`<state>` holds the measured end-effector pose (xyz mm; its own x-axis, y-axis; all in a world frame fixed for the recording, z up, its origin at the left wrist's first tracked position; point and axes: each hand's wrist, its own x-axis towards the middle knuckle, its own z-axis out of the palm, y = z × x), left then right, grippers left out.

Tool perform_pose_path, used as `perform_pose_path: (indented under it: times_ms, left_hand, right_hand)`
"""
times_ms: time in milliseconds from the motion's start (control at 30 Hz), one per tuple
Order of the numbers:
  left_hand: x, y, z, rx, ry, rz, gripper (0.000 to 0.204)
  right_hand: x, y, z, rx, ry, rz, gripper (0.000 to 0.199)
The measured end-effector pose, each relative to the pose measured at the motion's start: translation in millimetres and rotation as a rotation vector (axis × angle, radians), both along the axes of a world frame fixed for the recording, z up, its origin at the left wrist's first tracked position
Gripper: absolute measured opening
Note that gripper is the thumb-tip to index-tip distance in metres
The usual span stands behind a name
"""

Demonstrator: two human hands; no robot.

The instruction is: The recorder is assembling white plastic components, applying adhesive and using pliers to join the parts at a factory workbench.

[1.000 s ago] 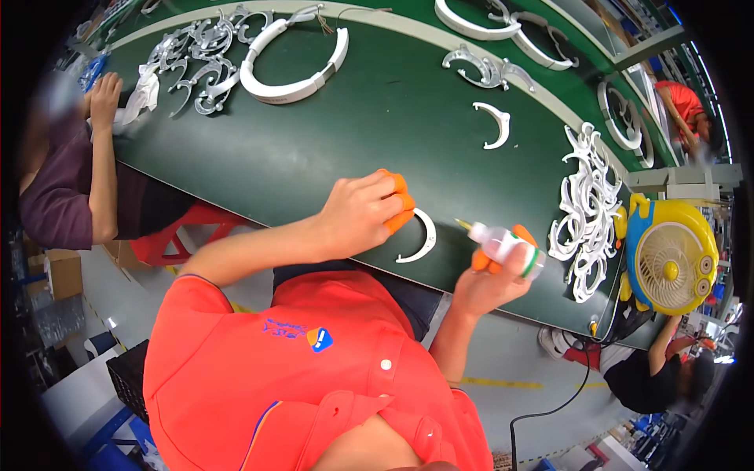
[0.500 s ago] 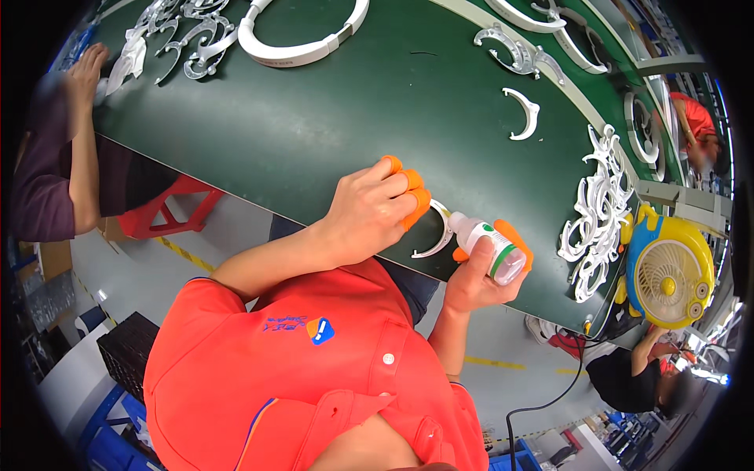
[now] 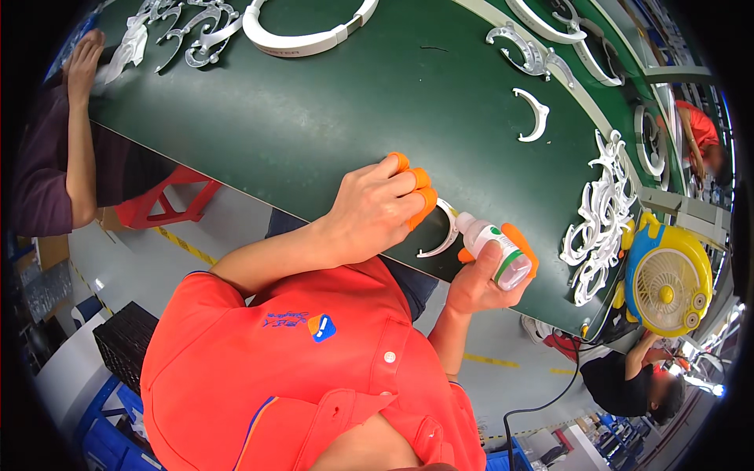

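Note:
My left hand (image 3: 372,210), with orange finger cots on its fingertips, is closed around one end of a white C-shaped plastic bracket (image 3: 451,234). The rest of the bracket sticks out to the right, close above the table's near edge; the gripped end is hidden by my fingers. In my right hand (image 3: 477,286), also in orange finger cots, is a small clear squeeze bottle (image 3: 496,248) with a white and green label. The bottle is tilted, its nozzle pointing up-left at the bracket's upper part. I cannot tell whether the tip touches it.
The green table (image 3: 330,118) bears another C-shaped bracket (image 3: 534,115), a heap of white brackets (image 3: 597,212), a white headband (image 3: 298,47) and grey curved parts (image 3: 518,51). A yellow-blue fan (image 3: 667,275) stands at the right edge. Another person's arm (image 3: 81,149) rests at the far left.
The whole view has shifted slightly, so the table's things sit a little further right and up. Both hands keep the same hold, with the bottle still at the bracket.

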<state>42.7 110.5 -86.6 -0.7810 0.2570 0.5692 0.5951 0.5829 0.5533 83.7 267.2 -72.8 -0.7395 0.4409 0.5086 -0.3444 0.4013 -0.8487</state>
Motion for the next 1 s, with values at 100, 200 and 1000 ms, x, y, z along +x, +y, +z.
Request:
perform_pose_path:
  times_ms: [100, 200, 1000]
  left_hand:
    - [0, -1, 1, -0.001, 0.002, 0.002, 0.018]
    - [0, -1, 0, -0.011, -0.001, 0.004, 0.018]
    - [-4, -25, 2, 0.032, 0.017, 0.143, 0.022]
  right_hand:
    - [-1, 0, -1, 0.078, 0.028, -0.016, 0.035]
    - [0, -1, 2, 0.049, -0.001, -0.002, 0.036]
    - [3, 2, 4, -0.078, 0.031, 0.001, 0.045]
